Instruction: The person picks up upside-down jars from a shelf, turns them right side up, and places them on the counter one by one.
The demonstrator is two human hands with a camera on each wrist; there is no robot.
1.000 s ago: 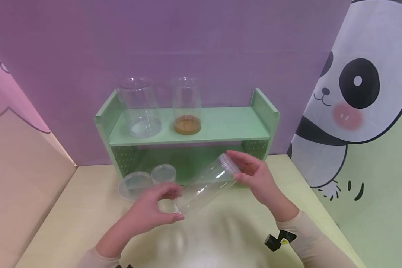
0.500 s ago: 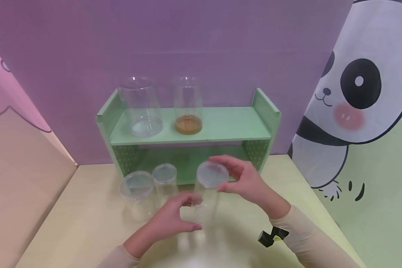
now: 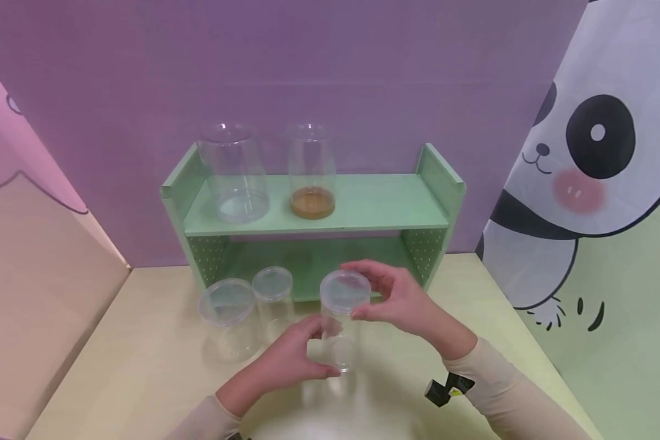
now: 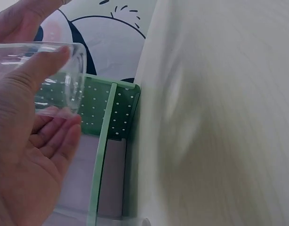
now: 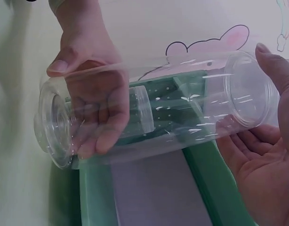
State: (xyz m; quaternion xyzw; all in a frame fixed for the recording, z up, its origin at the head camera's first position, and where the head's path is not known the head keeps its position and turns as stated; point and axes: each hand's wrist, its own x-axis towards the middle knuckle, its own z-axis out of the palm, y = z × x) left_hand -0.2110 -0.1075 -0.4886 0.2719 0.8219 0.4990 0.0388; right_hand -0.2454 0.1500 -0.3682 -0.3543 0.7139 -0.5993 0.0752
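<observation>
Both hands hold a tall clear plastic jar (image 3: 343, 348), upright with its round lid (image 3: 344, 293) on top. My right hand (image 3: 393, 299) grips it at the lid end, thumb at the near side and fingers at the far side. Lower down, my left hand (image 3: 288, 357) holds the base between thumb and fingers. In the left wrist view, the jar's base (image 4: 76, 70) sits between thumb and fingertips, apart from the tabletop. The right wrist view shows the whole see-through jar (image 5: 182, 108) lying across the picture, nothing visible inside.
Two lidded clear jars, one wide (image 3: 227, 305) and one narrow (image 3: 274, 287), stand on the table (image 3: 115, 342) at the left. Behind is a green shelf (image 3: 374, 201). On it stand a clear pitcher (image 3: 236, 165) and a clear vessel (image 3: 312, 159) with a brown bottom.
The jar has turned from a slant, lid toward the upper right, to upright. My left hand has shifted right and my right hand slightly left and down, both still on the jar.
</observation>
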